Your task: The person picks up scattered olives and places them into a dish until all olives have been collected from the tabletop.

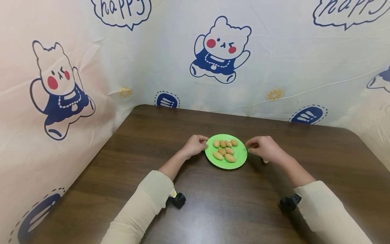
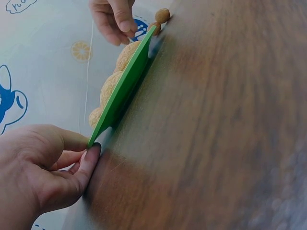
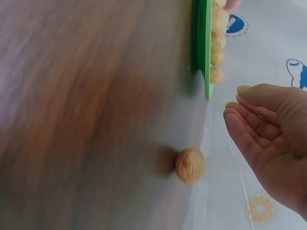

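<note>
A round green plate (image 1: 225, 165) holds several tan, oval, walnut-like nuts (image 1: 230, 158). My left hand (image 1: 195, 146) pinches the plate's left rim between thumb and finger. In the left wrist view, that rim (image 2: 106, 122) looks slightly raised off the table. Beside the right rim is my right hand (image 1: 264, 147), its fingers loosely bent and holding nothing. The right wrist view shows a gap between this hand (image 3: 273, 129) and the plate (image 3: 207, 57). Beneath the right hand, a loose nut (image 1: 265, 161) lies on the table, mostly hidden from the head view.
The dark wooden table (image 1: 219, 210) extends around the plate. A light cloth backdrop (image 1: 170, 57) with cartoon prints rises along its back and sides. Small black cameras (image 1: 178, 200) are worn at both sleeve cuffs. Two nuts (image 2: 162, 16) appear past the plate in the left wrist view.
</note>
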Tool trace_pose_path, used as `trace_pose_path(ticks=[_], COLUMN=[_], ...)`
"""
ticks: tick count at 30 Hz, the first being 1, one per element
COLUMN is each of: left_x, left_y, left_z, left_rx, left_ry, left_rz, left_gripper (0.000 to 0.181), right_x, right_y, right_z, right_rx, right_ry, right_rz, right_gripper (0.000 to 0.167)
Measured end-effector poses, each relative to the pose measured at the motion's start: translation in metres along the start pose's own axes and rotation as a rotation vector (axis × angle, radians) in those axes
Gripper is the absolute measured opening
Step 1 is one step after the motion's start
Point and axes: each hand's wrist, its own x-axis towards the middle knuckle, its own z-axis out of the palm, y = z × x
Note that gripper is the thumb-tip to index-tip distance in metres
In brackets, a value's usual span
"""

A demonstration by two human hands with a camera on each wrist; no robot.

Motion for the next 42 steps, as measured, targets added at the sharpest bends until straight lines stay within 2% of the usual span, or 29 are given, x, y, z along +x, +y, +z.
trace_pose_path(ticks=[12, 20, 32, 42], left_x=[0.003, 0.000, 0.000, 0.000], left_y=[-0.002, -0.001, -0.001, -0.001], left_z=[0.000, 0.000, 0.000, 0.000], left_rx=[0.014, 0.022, 0.036, 0.031], left_ry=[0.004, 0.003, -0.001, -0.001], left_rz=[0.008, 0.011, 0.006, 0.004], left_gripper=[0.037, 0.037, 0.036, 0.037], right_x=[-0.019, -0.025, -0.032, -0.032], right_y=[0.017, 0.026, 0.035, 0.036], right_z=[-0.011, -0.014, -0.016, -0.015], right_rx=[-0.013, -0.055, -0.061, -0.044], right_ry=[0.065, 0.071, -0.035, -0.089], right_rz=[0.062, 0.089, 0.169, 0.172], right_gripper=[0.024, 0.021, 0.020, 0.024])
